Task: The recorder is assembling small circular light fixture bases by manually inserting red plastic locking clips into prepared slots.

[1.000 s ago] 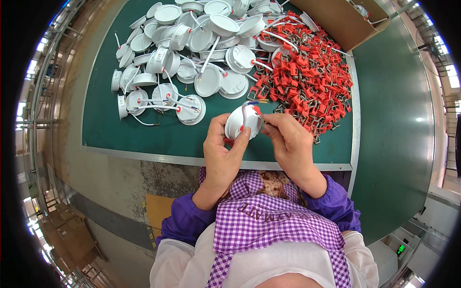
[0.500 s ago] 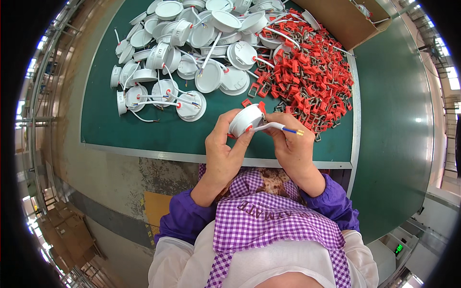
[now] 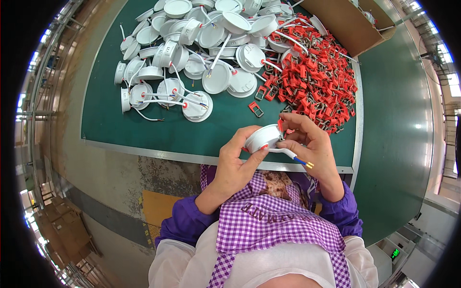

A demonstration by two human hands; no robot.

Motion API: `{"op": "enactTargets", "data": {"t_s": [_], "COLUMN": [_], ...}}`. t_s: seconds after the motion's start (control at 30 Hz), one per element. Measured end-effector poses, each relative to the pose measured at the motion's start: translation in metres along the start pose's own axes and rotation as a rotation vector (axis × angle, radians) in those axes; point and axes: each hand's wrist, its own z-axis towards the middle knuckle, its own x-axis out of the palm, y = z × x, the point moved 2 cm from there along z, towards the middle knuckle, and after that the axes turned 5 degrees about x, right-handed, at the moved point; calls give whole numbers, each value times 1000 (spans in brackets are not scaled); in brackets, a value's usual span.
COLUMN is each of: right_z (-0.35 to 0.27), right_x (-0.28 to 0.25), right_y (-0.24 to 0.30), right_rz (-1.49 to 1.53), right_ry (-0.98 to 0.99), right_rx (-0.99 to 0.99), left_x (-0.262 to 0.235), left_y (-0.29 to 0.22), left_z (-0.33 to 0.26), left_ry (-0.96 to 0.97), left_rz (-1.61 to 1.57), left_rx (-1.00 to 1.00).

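Observation:
Both hands hold one round white lamp housing (image 3: 262, 137) over the near edge of the green table (image 3: 144, 132). My left hand (image 3: 235, 161) cups it from below and the left. My right hand (image 3: 312, 144) pinches its right rim, where a small red clip (image 3: 280, 126) sits. A white cable (image 3: 293, 156) with blue and brown wire ends trails from the housing across my right palm.
A heap of white lamp housings with cables (image 3: 201, 48) fills the table's far left. A pile of red spring clips (image 3: 317, 77) lies at the right, one loose clip (image 3: 256, 109) near the middle. A cardboard box (image 3: 350, 24) stands at the far right corner.
The housing has been turned in my hands from face-up to on its side, and the cable now hangs out over my right palm. My right fingers shifted to its right rim.

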Motion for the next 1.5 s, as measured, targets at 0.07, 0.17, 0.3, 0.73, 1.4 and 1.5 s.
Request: {"op": "enactTargets", "data": {"t_s": [0.07, 0.17, 0.3, 0.73, 1.4, 1.5], "right_z": [-2, -2, 1, 47, 50, 49], "right_x": [-2, -6, -6, -62, 33, 34], "right_y": [3, 11, 8, 31, -23, -29], "right_rz": [11, 49, 57, -43, -1165, -1133], "right_ry": [16, 38, 92, 26, 30, -23], "right_rx": [20, 55, 90, 12, -703, -652], "left_x": [0, -3, -4, -24, -54, -59], "left_y": [-7, -13, -12, -19, 4, -19], "left_z": [1, 2, 0, 39, 115, 104], "left_ry": [33, 77, 86, 16, 147, 44], "left_rz": [41, 47, 47, 423, 1470, 1348], "left_rx": [4, -8, -6, 330, 289, 298]}}
